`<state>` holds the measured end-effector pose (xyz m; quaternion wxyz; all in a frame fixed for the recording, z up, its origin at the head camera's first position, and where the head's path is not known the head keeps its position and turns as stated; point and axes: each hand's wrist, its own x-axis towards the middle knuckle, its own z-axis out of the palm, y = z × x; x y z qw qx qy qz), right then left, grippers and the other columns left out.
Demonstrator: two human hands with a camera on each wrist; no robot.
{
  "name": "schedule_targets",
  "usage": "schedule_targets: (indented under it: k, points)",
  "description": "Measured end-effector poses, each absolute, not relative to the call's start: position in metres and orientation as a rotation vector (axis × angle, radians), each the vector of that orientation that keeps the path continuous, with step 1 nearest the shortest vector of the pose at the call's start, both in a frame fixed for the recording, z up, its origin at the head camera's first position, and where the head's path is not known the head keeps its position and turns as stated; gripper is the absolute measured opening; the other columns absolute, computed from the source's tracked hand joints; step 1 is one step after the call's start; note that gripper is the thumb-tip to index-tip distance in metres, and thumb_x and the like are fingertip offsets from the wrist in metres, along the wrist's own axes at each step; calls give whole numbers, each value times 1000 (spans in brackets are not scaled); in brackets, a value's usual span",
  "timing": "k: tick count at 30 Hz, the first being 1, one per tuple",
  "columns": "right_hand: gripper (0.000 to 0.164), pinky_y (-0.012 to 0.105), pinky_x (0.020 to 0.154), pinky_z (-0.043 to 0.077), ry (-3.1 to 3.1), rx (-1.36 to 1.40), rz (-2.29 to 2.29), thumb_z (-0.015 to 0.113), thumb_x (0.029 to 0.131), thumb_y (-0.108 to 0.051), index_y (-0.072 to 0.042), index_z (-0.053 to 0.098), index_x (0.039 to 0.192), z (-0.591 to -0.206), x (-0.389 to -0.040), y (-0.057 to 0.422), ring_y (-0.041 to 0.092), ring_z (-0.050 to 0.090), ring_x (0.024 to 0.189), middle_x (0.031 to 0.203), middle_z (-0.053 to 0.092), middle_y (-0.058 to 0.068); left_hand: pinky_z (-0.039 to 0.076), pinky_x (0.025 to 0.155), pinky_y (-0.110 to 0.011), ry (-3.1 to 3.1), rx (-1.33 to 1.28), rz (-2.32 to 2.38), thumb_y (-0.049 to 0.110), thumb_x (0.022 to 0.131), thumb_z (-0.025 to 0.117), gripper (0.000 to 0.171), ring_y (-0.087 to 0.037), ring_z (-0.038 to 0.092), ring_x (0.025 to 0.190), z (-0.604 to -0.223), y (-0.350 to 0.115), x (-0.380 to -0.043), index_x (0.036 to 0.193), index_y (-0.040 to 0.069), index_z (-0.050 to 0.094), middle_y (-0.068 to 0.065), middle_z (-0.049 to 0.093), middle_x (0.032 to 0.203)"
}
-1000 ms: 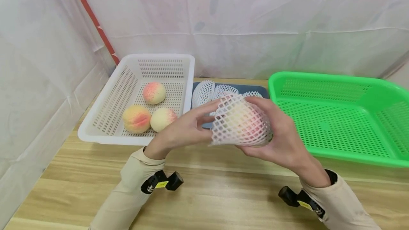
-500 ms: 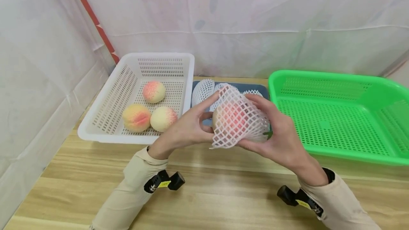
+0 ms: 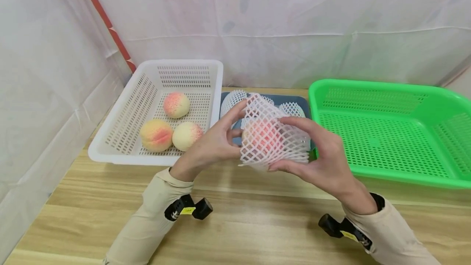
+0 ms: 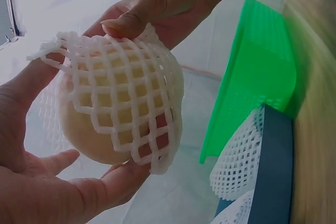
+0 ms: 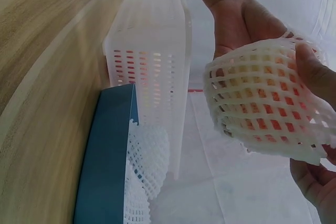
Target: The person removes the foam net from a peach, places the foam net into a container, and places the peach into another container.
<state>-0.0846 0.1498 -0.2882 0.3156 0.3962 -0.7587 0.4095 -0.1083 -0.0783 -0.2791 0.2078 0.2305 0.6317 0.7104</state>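
A pink-and-cream peach sits inside a white foam fruit net, held above the table between both hands. My left hand holds the peach and the net's rim from the left, fingers spread round the net's mouth. On the other side, my right hand grips the net, thumb below and index finger above. In the left wrist view the bare lower side of the peach shows past the net's edge. The right wrist view shows the mesh stretched over the fruit.
A white basket at left holds three peaches. Behind the hands, a blue-grey tray carries several foam nets. A green basket stands at right on the wooden table.
The peach has turned within the net and shifted left toward my left hand. The net reaches further over it, and my right fingers have moved along the mesh.
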Motion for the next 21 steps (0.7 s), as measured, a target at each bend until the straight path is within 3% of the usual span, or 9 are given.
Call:
schedule_targets:
  k: [7, 15, 21]
  points:
    - [50, 15, 80, 48, -1916, 1076, 1152, 75, 80, -44, 4, 71, 94, -288, -85, 148, 10, 64, 91, 90, 70, 14, 53, 85, -40, 1837, 553, 1894, -16, 71, 64, 102, -38, 52, 118, -277, -77, -107, 152, 23, 16, -17, 22, 148]
    - [38, 18, 78, 48, -1827, 1077, 1218, 75, 84, -33, 4, 72, 84, -290, -88, 146, 11, 64, 80, 80, 69, 11, 54, 78, -35, 1916, 547, 1864, -7, 77, 65, 80, -32, 55, 113, -276, -77, -108, 146, 15, 30, -15, 41, 136]
    - [34, 16, 75, 47, -1853, 1084, 1238, 72, 87, -31, 3, 71, 83, -290, -88, 149, 9, 62, 78, 79, 69, 10, 54, 80, -35, 1985, 541, 1857, -4, 79, 59, 71, -29, 55, 111, -276, -79, -108, 144, 12, 36, -12, 46, 133]
